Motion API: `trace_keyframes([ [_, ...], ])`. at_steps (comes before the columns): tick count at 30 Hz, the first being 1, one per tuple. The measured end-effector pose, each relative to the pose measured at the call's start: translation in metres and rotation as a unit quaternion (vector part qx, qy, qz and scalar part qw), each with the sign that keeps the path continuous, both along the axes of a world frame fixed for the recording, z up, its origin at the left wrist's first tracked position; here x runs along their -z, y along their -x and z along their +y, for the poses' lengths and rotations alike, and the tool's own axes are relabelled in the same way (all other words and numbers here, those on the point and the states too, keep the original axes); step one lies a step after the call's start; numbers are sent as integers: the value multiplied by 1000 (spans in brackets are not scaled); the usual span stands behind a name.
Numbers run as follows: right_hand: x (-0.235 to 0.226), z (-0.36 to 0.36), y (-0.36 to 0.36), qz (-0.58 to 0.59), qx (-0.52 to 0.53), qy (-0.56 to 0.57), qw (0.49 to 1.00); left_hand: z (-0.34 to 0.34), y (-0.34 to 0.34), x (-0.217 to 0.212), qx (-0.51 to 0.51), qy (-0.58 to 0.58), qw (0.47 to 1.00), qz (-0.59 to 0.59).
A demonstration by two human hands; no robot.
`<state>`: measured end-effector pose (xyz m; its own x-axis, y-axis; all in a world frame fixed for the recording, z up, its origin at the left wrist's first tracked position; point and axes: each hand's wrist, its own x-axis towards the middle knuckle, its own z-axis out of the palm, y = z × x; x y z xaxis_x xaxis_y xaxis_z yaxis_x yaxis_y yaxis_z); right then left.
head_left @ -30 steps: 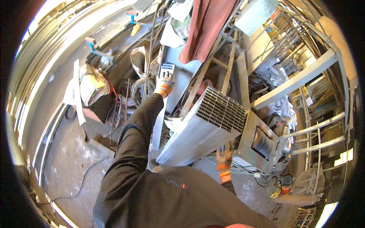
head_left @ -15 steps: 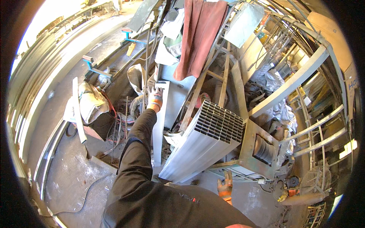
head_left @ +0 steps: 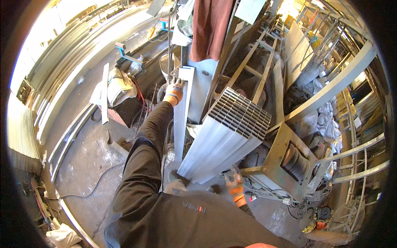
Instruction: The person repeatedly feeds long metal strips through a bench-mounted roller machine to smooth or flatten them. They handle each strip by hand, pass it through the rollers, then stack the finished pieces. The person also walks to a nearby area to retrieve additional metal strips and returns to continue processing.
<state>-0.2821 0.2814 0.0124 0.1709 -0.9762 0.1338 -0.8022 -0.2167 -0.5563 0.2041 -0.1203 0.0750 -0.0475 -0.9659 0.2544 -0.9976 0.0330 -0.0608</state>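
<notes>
My left hand [head_left: 174,91], in an orange and grey work glove, is closed on the upper part of a long pale metal profile [head_left: 180,124]. The profile stands nearly upright, its top just beyond my fingers. Right of it rises a tall bundle of rectangular metal tubes [head_left: 215,146], their ends showing as a grid of openings. My right hand [head_left: 235,184], gloved alike, is low beside the bundle's base with its fingers apart and nothing in them.
A reddish-brown cloth [head_left: 209,31] hangs at the far side. Right of the tubes stands a metal frame [head_left: 269,153] with a ribbed drum. A folded cloth bundle [head_left: 120,87] lies at left, near long stacked profiles [head_left: 68,70]. A cable [head_left: 97,180] crosses the floor.
My view has shifted, so most things sit differently in the picture. The left hand stays on the profile, whose top shows more fully. My right hand has come nearer the tube bundle.
</notes>
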Motion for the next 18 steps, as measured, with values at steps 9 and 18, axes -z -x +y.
trace_keyframes([
  [9,-3,64,-43,5,70,-116,991,-108,-44,41,59,58,996,-14],
  [18,-10,88,-76,10,125,-220,968,-154,-68,29,36,-115,991,51],
])
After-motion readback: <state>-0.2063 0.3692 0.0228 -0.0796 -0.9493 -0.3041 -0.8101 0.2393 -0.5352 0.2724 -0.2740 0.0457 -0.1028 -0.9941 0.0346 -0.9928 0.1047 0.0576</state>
